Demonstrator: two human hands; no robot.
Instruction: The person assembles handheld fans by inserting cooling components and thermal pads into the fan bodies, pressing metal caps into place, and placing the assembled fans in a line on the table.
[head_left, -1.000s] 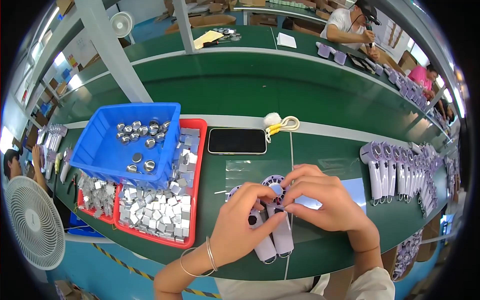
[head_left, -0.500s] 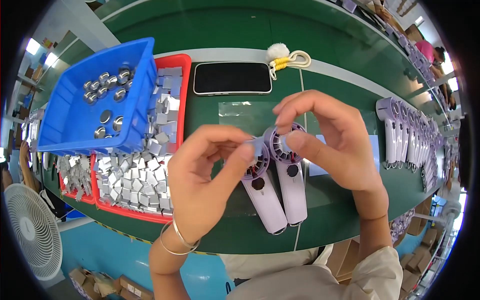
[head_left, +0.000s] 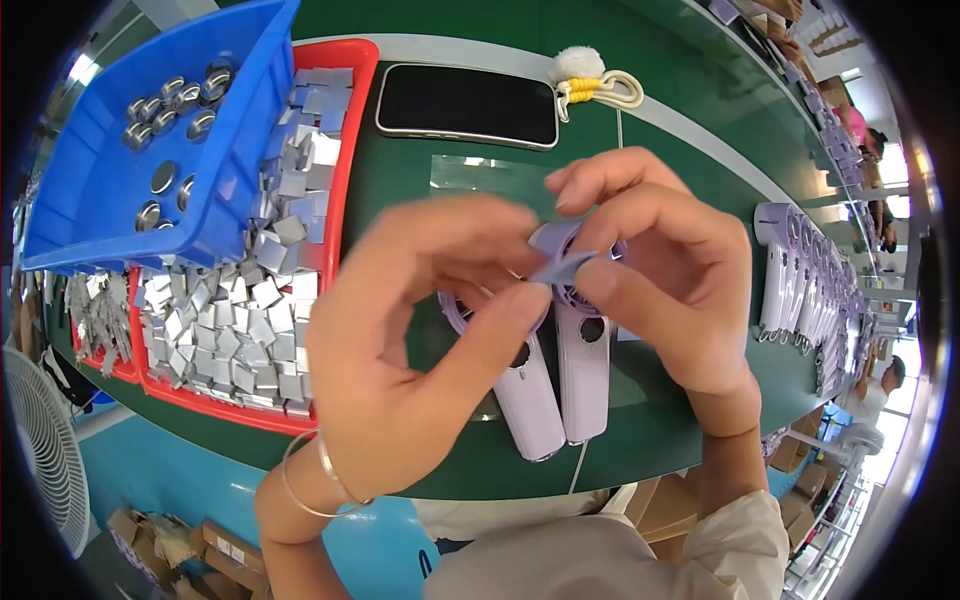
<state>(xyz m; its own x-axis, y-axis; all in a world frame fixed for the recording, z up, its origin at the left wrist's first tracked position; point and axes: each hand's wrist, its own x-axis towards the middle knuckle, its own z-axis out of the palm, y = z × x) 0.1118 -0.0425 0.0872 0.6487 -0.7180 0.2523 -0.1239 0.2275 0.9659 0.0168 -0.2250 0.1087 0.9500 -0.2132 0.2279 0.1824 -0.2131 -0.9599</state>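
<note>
Both hands, the left hand (head_left: pixel 400 340) and right hand (head_left: pixel 660 270), pinch a small lilac piece (head_left: pixel 562 266) together above two lilac handheld fans (head_left: pixel 560 385). A red tray (head_left: pixel 352 140) of grey squares lies left of them on the green surface (head_left: pixel 660 160).

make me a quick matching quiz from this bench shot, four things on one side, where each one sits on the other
Things:
1. blue bin
2. red tray
3. black phone
4. lilac handheld fans

Places:
a. lying flat on the green bench beyond the hands
b. under the person's two hands
c. holds round silver metal parts
d. holds small grey square pieces

Pairs: 1-c, 2-d, 3-a, 4-b
</note>
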